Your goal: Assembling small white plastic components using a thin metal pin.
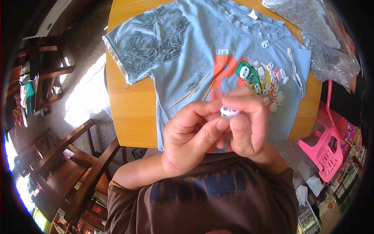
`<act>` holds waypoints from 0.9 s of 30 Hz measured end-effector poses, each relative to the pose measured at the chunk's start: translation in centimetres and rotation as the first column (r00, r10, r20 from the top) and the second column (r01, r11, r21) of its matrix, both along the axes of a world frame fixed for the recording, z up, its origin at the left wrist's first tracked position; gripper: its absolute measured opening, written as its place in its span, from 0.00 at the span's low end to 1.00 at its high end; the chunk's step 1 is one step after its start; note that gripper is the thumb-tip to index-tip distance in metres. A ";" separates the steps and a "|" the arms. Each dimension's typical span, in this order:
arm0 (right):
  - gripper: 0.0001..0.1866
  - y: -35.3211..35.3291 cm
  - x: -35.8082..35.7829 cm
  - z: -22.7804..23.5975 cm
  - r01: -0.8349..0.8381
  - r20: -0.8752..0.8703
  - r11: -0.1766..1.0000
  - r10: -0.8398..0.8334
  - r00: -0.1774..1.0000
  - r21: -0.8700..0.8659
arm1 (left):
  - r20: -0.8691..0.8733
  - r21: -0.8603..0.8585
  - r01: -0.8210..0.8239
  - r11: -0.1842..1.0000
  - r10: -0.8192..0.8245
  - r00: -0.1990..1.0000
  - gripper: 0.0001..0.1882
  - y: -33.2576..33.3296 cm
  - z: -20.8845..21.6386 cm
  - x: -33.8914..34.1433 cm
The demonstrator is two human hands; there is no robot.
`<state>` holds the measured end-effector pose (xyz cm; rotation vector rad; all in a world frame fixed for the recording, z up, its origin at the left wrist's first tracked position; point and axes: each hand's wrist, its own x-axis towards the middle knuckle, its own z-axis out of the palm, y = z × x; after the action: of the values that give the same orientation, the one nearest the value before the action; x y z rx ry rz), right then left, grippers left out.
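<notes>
My left hand (191, 134) and my right hand (249, 124) meet close to my chest, both pinching one small white plastic piece (229, 112) between fingertips. Under them a light blue T-shirt (187, 50) with a printed cartoon lies flat on a round wooden table (130, 113). Several more white plastic pieces (274, 93) lie scattered on the shirt just beyond my right hand. Thin wooden sticks (191, 93) rest on the shirt ahead of my left hand. Many tiny grey beads (152, 43) are heaped on the shirt's left sleeve.
Clear plastic bags (327, 43) with white and grey parts sit at the table's far right. A pink plastic stool (327, 144) stands to the right. Dark wooden chairs (74, 163) stand to the left on a speckled floor.
</notes>
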<state>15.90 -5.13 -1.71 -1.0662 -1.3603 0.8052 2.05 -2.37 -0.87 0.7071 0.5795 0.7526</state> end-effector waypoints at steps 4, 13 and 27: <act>0.10 0.1 0.1 -0.2 0.032 0.058 0.999 -0.035 0.998 0.042 | -0.002 0.016 -0.008 1.000 0.008 1.000 0.13 -0.1 -0.1 0.1; 0.08 -0.2 0.0 -0.7 0.073 0.042 0.995 -0.076 0.996 0.061 | -0.032 0.135 -0.037 0.990 0.041 0.999 0.07 -0.1 -0.4 0.6; 0.13 0.6 0.4 -0.1 0.019 0.230 0.988 -0.055 0.972 0.154 | -0.083 0.001 0.021 1.000 -0.021 0.996 0.11 1.1 0.8 -0.3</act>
<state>16.30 -4.56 -1.80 -1.0892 -1.5687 0.5513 1.71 -1.22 -0.05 0.7474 0.6456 0.7068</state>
